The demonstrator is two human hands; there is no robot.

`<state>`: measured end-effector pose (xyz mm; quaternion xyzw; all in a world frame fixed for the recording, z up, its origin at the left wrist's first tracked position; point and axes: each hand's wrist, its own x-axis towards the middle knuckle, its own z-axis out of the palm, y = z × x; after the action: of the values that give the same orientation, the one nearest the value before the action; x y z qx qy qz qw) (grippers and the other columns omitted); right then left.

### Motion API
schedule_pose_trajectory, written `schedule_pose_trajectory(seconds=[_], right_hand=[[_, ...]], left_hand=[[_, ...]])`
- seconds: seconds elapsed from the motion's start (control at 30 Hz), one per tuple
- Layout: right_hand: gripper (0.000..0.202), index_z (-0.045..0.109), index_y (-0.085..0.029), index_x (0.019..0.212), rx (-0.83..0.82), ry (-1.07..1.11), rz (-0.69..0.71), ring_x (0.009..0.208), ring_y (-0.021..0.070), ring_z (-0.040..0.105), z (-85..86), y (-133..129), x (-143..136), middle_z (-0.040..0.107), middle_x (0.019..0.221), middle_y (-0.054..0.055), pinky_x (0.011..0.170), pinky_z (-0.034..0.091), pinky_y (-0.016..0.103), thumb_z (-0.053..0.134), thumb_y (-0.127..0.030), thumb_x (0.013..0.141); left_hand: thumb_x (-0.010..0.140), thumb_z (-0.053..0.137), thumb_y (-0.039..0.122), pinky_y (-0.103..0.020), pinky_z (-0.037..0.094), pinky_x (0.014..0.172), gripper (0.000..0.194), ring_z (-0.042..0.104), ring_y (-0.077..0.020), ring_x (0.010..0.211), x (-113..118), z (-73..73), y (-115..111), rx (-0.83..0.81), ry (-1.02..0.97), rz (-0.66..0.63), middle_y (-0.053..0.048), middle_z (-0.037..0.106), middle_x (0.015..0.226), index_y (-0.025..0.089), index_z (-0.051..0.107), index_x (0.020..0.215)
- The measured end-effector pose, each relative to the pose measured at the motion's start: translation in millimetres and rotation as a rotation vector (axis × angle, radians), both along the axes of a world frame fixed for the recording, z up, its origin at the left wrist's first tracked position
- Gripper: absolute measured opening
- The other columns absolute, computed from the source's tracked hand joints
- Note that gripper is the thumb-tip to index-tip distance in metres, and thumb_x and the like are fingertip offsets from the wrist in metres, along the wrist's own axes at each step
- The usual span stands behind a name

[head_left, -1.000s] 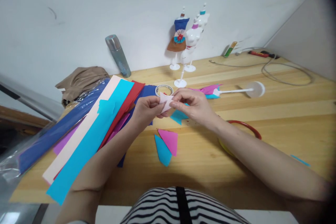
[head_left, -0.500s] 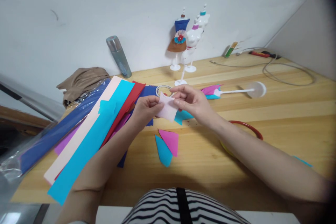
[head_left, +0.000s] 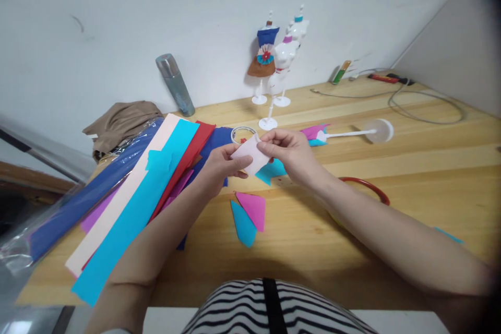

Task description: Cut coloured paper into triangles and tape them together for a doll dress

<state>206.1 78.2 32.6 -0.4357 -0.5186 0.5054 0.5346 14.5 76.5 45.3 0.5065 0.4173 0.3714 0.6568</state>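
Between my two hands, above the wooden table, is a small pale pink piece of paper (head_left: 251,155). My left hand (head_left: 221,167) pinches its left side, thumb on top. My right hand (head_left: 291,154) has its upper right corner between thumb and fingers. Just beneath lies a blue paper piece (head_left: 272,170), and behind is a roll of tape (head_left: 235,135). Nearer my body, a magenta paper piece (head_left: 255,210) overlaps a blue paper petal shape (head_left: 243,224). Left of my left hand, long strips of crepe paper, such as the light blue strip (head_left: 136,209), lie in a pile.
Small white dress-form stands (head_left: 285,55) stand at the back, one dressed in blue and brown. A fallen stand (head_left: 379,130) lies at right. A grey flask (head_left: 176,86), brown cloth (head_left: 123,122), cable (head_left: 426,120) and red-handled tool (head_left: 366,188) are around.
My left thumb has slid further over the pale pink paper, which has turned and now looks flatter. My right hand has shifted slightly. The view has moved a little.
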Motion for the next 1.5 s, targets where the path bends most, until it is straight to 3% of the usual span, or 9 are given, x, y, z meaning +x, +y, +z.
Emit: schedule_pose_trajectory(seconds=[0.17,0.37,0.57,0.73,0.93,1.07,1.17,1.37,1.5], right_hand=[[0.029,0.067,-0.024,0.07,-0.042,0.091,0.04,0.055,0.0135,0.053,0.3,-2.8,-2.8,0.062,0.062,-0.001,0.053,0.044,0.031,0.089,-0.043,0.07],[0.036,0.064,-0.025,0.067,-0.051,0.066,0.012,0.054,0.0133,0.049,-2.2,-1.6,-2.5,0.06,0.06,-0.002,0.052,0.041,0.03,0.092,-0.047,0.067],[0.039,0.064,-0.026,0.072,-0.034,0.074,0.007,0.055,0.0135,0.054,-7.4,1.9,-0.7,0.064,0.063,-0.002,0.053,0.047,0.03,0.092,-0.053,0.07],[0.043,0.068,-0.026,0.082,0.01,0.025,0.067,0.06,0.0159,0.062,-3.5,0.9,-4.2,0.069,0.071,-0.002,0.056,0.055,0.033,0.097,-0.05,0.06],[0.035,0.068,-0.027,0.092,0.085,-0.018,0.064,0.069,0.0198,0.069,-9.3,2.3,-1.9,0.072,0.08,0.001,0.061,0.059,0.037,0.089,-0.043,0.07],[0.042,0.069,-0.028,0.099,0.088,0.032,0.034,0.064,0.0173,0.066,-12.2,4.2,-0.1,0.071,0.077,-0.002,0.061,0.058,0.035,0.092,-0.037,0.066],[0.039,0.07,-0.027,0.09,0.069,0.053,0.02,0.063,0.0168,0.064,-12.2,3.5,-0.2,0.07,0.074,-0.002,0.062,0.058,0.035,0.095,-0.039,0.063],[0.012,0.077,-0.03,0.087,0.176,-0.046,0.037,0.067,0.0197,0.066,-11.2,-3.9,2.4,0.075,0.079,0.002,0.066,0.058,0.039,0.085,-0.036,0.08],[0.009,0.082,-0.03,0.095,0.43,-0.229,0.01,0.07,0.0198,0.067,-11.3,-7.2,4.9,0.076,0.084,0.004,0.067,0.056,0.039,0.075,-0.028,0.09]], left_hand=[[0.055,0.098,0.049,-0.023,0.051,0.057,0.05,0.061,-0.0107,0.059,5.4,-7.6,-2.7,-0.01,-0.051,0.073,-0.004,0.07,0.069,0.012,0.075,0.079],[0.054,0.101,0.045,-0.021,0.051,0.055,0.049,0.062,-0.0106,0.058,-0.3,0.3,0.8,0.031,0.015,0.033,-0.003,0.07,0.067,0.014,0.072,0.078],[0.056,0.098,0.065,-0.024,0.056,0.057,0.065,0.069,-0.015,0.061,-2.4,-3.9,4.1,-0.045,-0.059,0.021,-0.009,0.075,0.075,0.011,0.074,0.083],[0.056,0.099,0.061,-0.023,0.055,0.054,0.058,0.064,-0.0117,0.055,-3.1,-4.8,5.2,-0.001,-0.068,0.102,-0.004,0.071,0.067,0.014,0.07,0.073],[0.05,0.099,0.064,-0.023,0.054,0.052,0.06,0.066,-0.0139,0.053,-5.4,4.0,7.2,-0.023,-0.035,0.085,-0.003,0.068,0.059,0.013,0.073,0.07],[0.057,0.097,0.061,-0.024,0.057,0.055,0.055,0.069,-0.0156,0.054,-10.5,2.4,10.6,-0.028,-0.036,0.062,-0.003,0.068,0.058,0.014,0.074,0.072],[0.064,0.095,0.056,-0.026,0.059,0.06,0.048,0.071,-0.0168,0.057,-13.4,-0.2,12.1,-0.033,-0.045,0.063,-0.006,0.072,0.063,0.013,0.075,0.075],[0.067,0.092,0.053,-0.027,0.06,0.061,0.046,0.071,-0.0174,0.061,-15.3,-0.5,14.1,-0.033,-0.066,0.055,-0.009,0.074,0.069,0.011,0.076,0.077],[0.064,0.093,0.05,-0.027,0.059,0.059,0.043,0.068,-0.0153,0.058,-14.3,2.7,14.4,-0.043,-0.087,0.076,-0.007,0.073,0.068,0.012,0.075,0.074]])
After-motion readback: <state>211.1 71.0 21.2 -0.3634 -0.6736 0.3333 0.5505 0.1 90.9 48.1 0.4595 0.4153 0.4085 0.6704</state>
